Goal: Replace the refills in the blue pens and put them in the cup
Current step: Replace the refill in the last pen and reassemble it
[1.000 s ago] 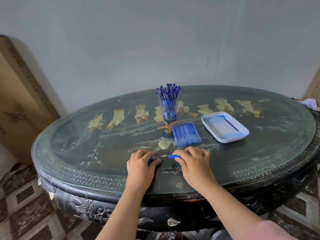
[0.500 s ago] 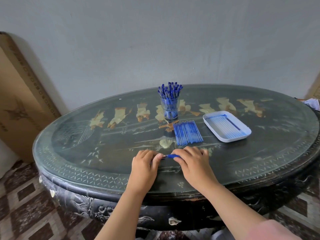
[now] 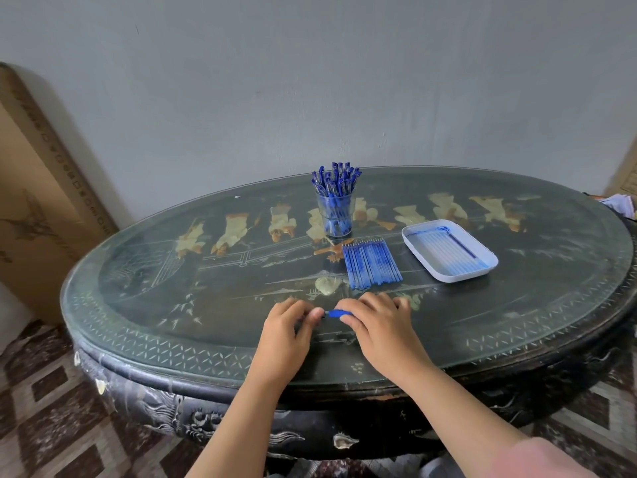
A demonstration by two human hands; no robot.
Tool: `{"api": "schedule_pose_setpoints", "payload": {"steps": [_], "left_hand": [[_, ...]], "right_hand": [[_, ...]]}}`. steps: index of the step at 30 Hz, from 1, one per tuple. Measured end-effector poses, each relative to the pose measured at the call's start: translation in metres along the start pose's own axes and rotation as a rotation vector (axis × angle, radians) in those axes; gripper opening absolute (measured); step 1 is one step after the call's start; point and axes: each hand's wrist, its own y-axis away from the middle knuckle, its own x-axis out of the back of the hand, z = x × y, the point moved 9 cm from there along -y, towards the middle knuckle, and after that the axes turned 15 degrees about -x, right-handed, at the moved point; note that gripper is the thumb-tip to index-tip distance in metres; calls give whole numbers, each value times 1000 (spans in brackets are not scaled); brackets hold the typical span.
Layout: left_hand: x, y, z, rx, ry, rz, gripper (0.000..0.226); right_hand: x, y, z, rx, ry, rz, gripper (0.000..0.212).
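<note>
Hands pinch one pen [image 3: 337, 313] near the table's [image 3: 138, 339] front edge: left hand [image 3: 287, 334], right hand [image 3: 381, 327]. Cup [image 3: 335, 215] stands toward the back edge.

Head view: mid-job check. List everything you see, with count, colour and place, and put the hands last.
table: one, dark, pale inlay, centre
cup: one, clear, far middle of table
pens: many, blue, upright in cup
refills: one row, blue, flat on the table in front of cup
tray: one, white, right of refills
tubes: several, pale, in tray
box: one, brown, leaning on the wall at left
floor: brown and white tiles
pen: one, blue, near edge, between the hands
left hand: pinches pen's left end
right hand: grips pen's right end
</note>
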Motion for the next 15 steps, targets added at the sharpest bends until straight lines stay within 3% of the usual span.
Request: {"api": "schedule_pose_setpoints", "payload": {"steps": [4, 6, 9, 15], "left_hand": [[0, 0, -4, 91, 104, 5, 20], [0, 0, -2, 57, 140, 11, 23], [-3, 0, -3, 26, 64, -14, 4], [5, 1, -5, 107, 33, 38, 35]], "right_hand": [[0, -2, 2, -21, -4, -6, 21], [0, -1, 1, -14, 3, 7, 20], [1, 0, 0, 4, 16, 21, 19], [1, 0, 2, -3, 2, 45, 18]]}}
